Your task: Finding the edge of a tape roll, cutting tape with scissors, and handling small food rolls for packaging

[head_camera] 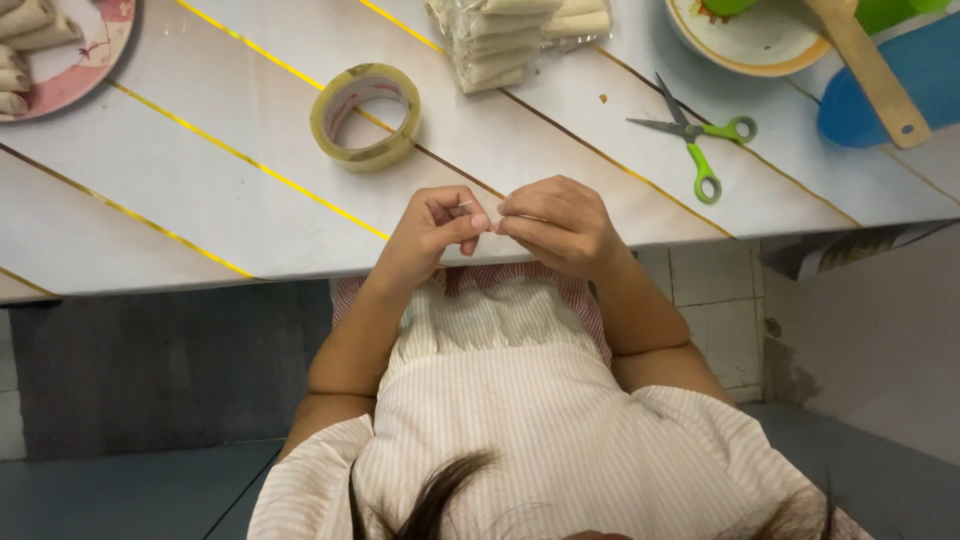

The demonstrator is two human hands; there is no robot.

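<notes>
1. Nearest to us we see dark hair (440, 495) at the bottom edge, and below it a pale striped garment (500, 400) that runs up to the edge of the counter (200, 200).
2. At that edge our two hands meet, fingertips pressed together. The left hand (432, 228) is curled, with thumb and forefinger closed, and the right hand (560, 225) is curled the same way facing it.
3. Between them we pinch a small pale sliver (466, 205), held just over the near rim of the counter. It is too small for us to tell what it is.
4. The counter is white, crossed by slanting yellow and dark lines.
5. Just beyond the hands a roll of clear tape (365, 115) lies flat, with its hollow middle showing the counter through it.
6. Off to the right, well apart from the hands, lie scissors (695, 140) with green handles, their blades closed.
7. Further back in the middle we see clear bags (500, 40) packed with pale rolled sticks (575, 22), stacked side by side inside the wrapping.
8. At the far left a pink-rimmed plate (105, 50) holds more of the same pale rolls (25, 35), unwrapped and lying in a row.
9. At the far right stands a cream bowl (760, 45) with an orange rim. A green thing (730, 6) shows at its top edge, and the rest of its inside looks bare apart from a few smears.
10. Beside the bowl a wooden handle (870, 70) slants across a blue object (905, 95).
</notes>
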